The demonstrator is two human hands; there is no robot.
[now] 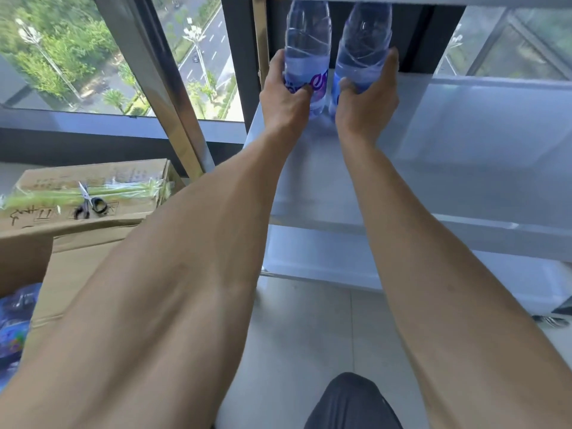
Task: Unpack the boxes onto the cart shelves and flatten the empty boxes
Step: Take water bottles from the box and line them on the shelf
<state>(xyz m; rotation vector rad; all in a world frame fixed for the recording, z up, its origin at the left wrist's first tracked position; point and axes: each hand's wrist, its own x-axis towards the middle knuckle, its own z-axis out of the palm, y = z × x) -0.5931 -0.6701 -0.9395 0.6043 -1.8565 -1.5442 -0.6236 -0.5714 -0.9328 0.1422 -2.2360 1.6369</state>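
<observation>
Two clear water bottles with blue-purple labels stand side by side at the back left of a steel cart shelf (448, 144). My left hand (286, 91) grips the left bottle (306, 48) around its lower half. My right hand (368, 91) grips the right bottle (363, 44) the same way. Both bottle tops are hidden under the shelf above. An open cardboard box (77, 274) sits at the lower left, with more packed bottles (15, 323) showing inside it.
A sealed cardboard box (93, 187) with scissors (89, 202) lying on top stands behind the open one. A lower cart shelf (402, 243) shows beneath the one I reach into. A large window fills the left background. My knee (353, 404) is at the bottom.
</observation>
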